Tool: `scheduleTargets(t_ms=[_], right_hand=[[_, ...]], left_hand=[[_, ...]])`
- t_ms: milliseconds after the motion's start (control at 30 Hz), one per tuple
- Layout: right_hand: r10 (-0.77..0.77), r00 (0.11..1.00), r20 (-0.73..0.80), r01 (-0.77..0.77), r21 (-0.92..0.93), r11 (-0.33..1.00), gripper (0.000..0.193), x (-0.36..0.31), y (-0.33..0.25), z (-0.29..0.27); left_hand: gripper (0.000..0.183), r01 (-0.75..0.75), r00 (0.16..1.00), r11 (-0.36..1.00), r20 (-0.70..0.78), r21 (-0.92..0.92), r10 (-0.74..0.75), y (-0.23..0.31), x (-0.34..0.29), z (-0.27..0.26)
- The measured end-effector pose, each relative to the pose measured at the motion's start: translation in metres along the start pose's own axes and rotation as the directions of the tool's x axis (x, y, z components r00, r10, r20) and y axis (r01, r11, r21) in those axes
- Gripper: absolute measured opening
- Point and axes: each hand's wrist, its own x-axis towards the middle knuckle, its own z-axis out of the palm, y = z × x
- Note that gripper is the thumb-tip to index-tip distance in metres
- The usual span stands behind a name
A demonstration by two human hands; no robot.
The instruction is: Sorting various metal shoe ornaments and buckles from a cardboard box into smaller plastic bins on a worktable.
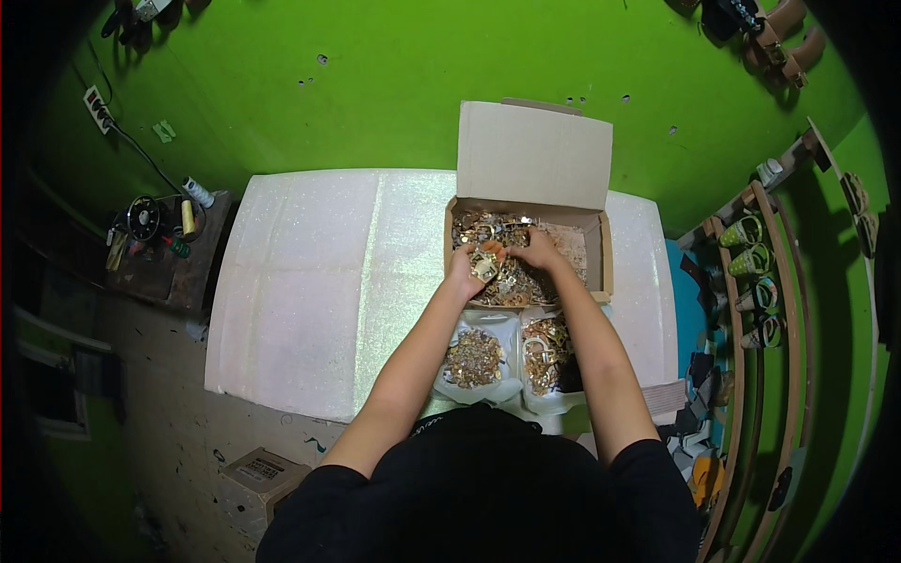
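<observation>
An open cardboard box (606,253) with its lid raised holds a heap of small gold and silver metal pieces (514,281), buckle-like in shape. Over its left side my left hand (464,270) is cupped palm up, with a small pile of buckle-like metal pieces (484,266) in it. My right hand (539,251) reaches into the box beside it, its fingers bent and together at the heap. Whatever those fingertips hold is too small to make out. Nearer my body, a white plastic-lined container (511,361) holds small metal bits, and another (554,404) beside it holds larger gold pieces.
A shimmering white cloth (291,281) covers the table. On the right, a wooden rack (741,375) carries green sandals (746,246), with scraps piled near its foot. At the left, a small dark table (174,267) bears thread spools. A closed carton (258,479) sits on the floor.
</observation>
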Motion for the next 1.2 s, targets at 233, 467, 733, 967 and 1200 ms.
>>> scheduleTargets(t_ms=[233, 467, 733, 967, 1200], right_hand=[[0.001, 1.000, -0.018, -0.001, -0.026, 1.000, 0.039, -0.005, -0.009, 0.002], [-0.037, 0.998, -0.054, 0.054, 0.359, 0.932, 0.022, -0.014, -0.014, -0.028], [-0.214, 0.940, 0.264, 0.111, 0.356, 0.928, 0.020, -0.028, -0.070, -0.042], [-0.185, 0.972, 0.146, 0.133, 0.307, 0.942, 0.018, -0.038, -0.073, -0.044], [-0.280, 0.951, -0.133, 0.306, 0.260, 0.916, 0.014, -0.055, -0.081, -0.052]], left_hand=[[0.034, 0.043, 0.996, 0.998, 0.082, -0.042, -0.039, 0.005, 0.005, -0.012], [0.033, 0.014, 1.000, 0.997, 0.017, 0.075, -0.015, 0.001, -0.008, 0.004], [0.029, 0.044, 0.996, 0.968, 0.061, 0.248, -0.061, 0.002, 0.001, -0.010], [0.032, 0.063, 0.983, 0.978, 0.158, 0.198, -0.095, 0.003, 0.001, -0.009], [0.036, 0.026, 0.983, 0.991, 0.174, 0.134, -0.050, 0.005, 0.000, -0.008]])
